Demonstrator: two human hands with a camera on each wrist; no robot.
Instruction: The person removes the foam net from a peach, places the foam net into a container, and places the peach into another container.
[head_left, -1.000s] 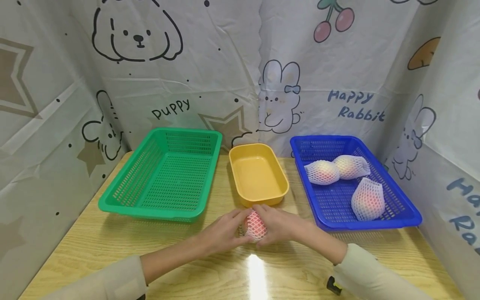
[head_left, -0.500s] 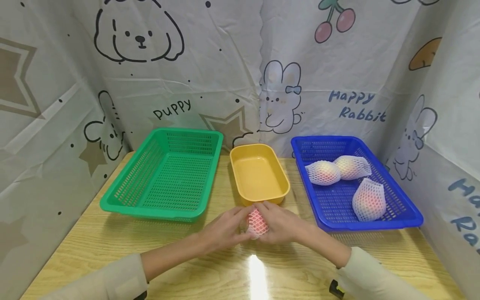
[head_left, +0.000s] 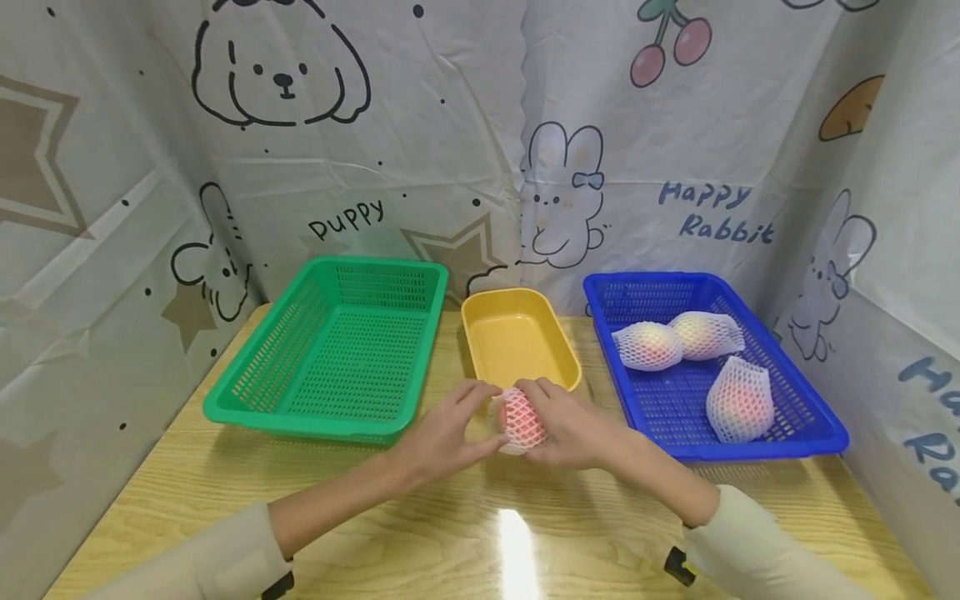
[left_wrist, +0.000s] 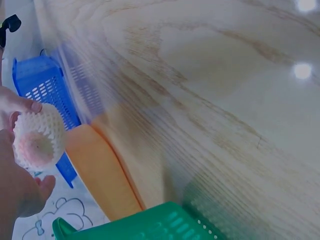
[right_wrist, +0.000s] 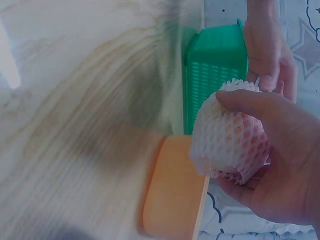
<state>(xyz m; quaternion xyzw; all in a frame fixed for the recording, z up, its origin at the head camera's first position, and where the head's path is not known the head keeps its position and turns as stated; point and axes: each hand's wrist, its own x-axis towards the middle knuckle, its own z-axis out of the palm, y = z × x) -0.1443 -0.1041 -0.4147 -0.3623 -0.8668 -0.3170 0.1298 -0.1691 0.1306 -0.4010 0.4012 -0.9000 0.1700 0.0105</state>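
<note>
A peach in a white foam net (head_left: 522,421) is held up at the near end of the yellow tray (head_left: 517,337). My right hand (head_left: 573,425) grips it from the right, thumb across the net and fingers beneath, as the right wrist view shows. On the other side, my left hand (head_left: 446,433) has its thumb and fingers spread wide, fingertips right at the net's left edge. Through the net's open end, the left wrist view shows pink peach skin (left_wrist: 37,147). There the left thumb (left_wrist: 47,186) stands apart from the fruit.
A green basket (head_left: 318,429) stands at the left. On the right, a blue basket (head_left: 750,452) contains three more netted peaches (head_left: 738,400). A printed cloth (head_left: 450,100) hangs behind and at both sides of the wooden table (head_left: 300,467).
Both hands and the netted peach have risen away from me toward the yellow tray. My left hand's thumb and fingers have spread wider, while the right hand keeps its grip.
</note>
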